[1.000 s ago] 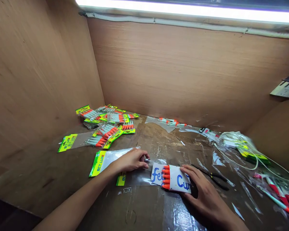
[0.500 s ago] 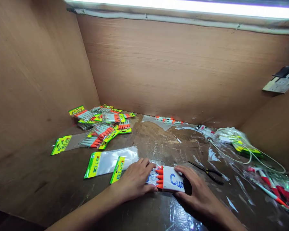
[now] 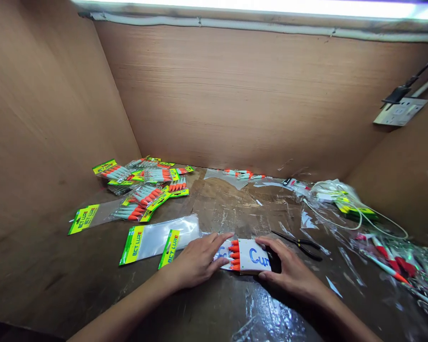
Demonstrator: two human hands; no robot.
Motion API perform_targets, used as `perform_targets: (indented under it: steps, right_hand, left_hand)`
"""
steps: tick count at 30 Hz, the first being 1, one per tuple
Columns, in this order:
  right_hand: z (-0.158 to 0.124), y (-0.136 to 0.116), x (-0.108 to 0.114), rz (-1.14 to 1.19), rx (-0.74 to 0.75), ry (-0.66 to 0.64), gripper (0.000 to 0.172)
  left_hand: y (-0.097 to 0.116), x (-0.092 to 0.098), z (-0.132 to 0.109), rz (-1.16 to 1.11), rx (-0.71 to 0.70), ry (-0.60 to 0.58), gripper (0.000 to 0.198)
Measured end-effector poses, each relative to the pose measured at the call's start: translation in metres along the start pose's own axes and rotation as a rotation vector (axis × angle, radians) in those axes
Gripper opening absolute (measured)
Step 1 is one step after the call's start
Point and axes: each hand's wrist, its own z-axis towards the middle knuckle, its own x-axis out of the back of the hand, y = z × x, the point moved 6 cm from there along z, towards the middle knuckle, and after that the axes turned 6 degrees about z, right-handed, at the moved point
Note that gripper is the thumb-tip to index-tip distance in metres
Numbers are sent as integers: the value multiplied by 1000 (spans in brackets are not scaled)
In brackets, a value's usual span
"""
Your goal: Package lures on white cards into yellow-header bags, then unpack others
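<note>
A white box (image 3: 253, 256) with blue handwriting lies on the table in front of me. Orange tips of several fishing lures (image 3: 235, 255) stick out of its left side, over a white piece that also bears blue marks. My right hand (image 3: 283, 263) grips the box at its right end, fingers on the far edge and thumb on the near one. At the left, my left hand (image 3: 199, 256) rests over the white piece beside the lure tips, its thumb and forefinger apart. Next to that hand lie a yellow-green header card (image 3: 170, 249) and clear header bags (image 3: 164, 237).
Packed lures (image 3: 142, 190) are heaped at the back left. Loose lures (image 3: 244, 174) lie by the back wall. Black pliers (image 3: 299, 244) rest right of my right hand. Farther right are a plastic bag (image 3: 333, 194), a white cord and more lures (image 3: 392, 266).
The fingers of my left hand have opened and lifted off the left end. My right hand keeps its hold on the box. The camera view has shifted slightly.
</note>
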Motion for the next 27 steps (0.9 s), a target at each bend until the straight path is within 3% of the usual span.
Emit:
perform_targets:
  steps: [6, 9, 15, 27]
  right_hand:
    - [-1, 5, -1, -29, 7, -12, 71]
    - [-2, 6, 2, -42, 8, -11, 71]
    - [0, 7, 8, -39, -14, -31, 73]
    - [4, 13, 14, 6, 7, -63, 69]
  left_hand:
    - [-4, 4, 34, 34, -61, -192, 40]
    - [-4, 7, 43, 45, -89, -187, 32]
    - [-5, 2, 46, 53, -141, -188, 35]
    - [-15, 10, 45, -125, -185, -142, 19]
